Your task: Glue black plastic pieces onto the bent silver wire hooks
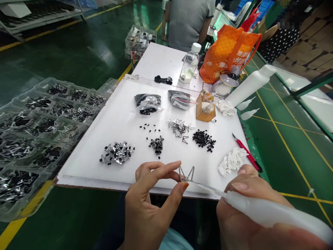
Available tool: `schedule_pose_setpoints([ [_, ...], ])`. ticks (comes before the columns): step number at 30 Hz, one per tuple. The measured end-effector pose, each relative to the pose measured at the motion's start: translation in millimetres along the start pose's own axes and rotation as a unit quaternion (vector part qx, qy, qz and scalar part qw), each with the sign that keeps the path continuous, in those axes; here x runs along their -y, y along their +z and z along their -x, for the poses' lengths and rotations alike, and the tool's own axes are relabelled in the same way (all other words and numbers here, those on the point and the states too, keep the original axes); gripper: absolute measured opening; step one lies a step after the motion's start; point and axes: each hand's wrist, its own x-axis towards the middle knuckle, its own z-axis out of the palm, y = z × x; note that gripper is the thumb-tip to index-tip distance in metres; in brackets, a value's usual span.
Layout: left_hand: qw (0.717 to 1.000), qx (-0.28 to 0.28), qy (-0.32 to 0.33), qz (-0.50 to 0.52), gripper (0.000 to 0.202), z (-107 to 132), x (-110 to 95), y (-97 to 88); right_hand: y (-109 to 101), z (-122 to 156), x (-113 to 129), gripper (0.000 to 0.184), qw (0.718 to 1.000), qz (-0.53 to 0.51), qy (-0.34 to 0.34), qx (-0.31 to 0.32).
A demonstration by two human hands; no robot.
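Note:
My left hand (151, 198) pinches a small bent metal wire clip (186, 174) between thumb and forefinger, just over the near edge of the white board (125, 118). My right hand (249, 211) is closed round a white squeeze bottle (267, 211) whose thin nozzle touches the clip. On the board lie a heap of wire clips (179, 126), two piles of small black parts (203, 139) (156, 144), and a pile of finished silver-and-black pieces (117, 152).
Clear blister trays (39, 128) of parts stand at the left. A red craft knife (247, 152), white wads (232, 160), a small cardboard box (205, 107), plastic bags (148, 103), a water bottle (189, 64), an orange bag (229, 52) and a large white bottle (251, 85) lie further back. A person (188, 21) sits beyond.

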Motion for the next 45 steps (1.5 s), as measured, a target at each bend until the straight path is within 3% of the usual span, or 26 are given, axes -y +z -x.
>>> schedule_pose_setpoints([
  [4,1.0,-0.003,-0.003,-0.005,0.039,0,0,0.2,-2,0,1,0.058,1.0,0.009,0.022,-0.007],
  [8,1.0,-0.008,0.0,-0.007,0.038,0,0,0.4,-6,0,-2,0.062,0.999,0.02,-0.003,0.039],
  [15,1.0,-0.008,-0.003,-0.006,0.039,0,-1,0.0,3,2,3,0.057,1.0,0.024,0.007,0.007],
  [19,1.0,-0.01,-0.003,0.0,0.039,-1,0,0.0,3,5,5,0.056,0.999,0.037,0.005,-0.031],
  [25,0.999,-0.007,-0.019,0.028,0.035,-4,-1,0.5,1,8,1,0.053,0.984,0.034,0.05,-0.167],
  [37,0.999,0.007,-0.027,0.038,0.036,-5,0,0.3,-2,9,-5,0.057,0.995,-0.01,0.026,-0.097],
  [45,0.999,0.001,-0.024,0.04,0.035,-5,0,-0.6,-2,5,-5,0.06,0.995,-0.003,0.016,-0.093],
])
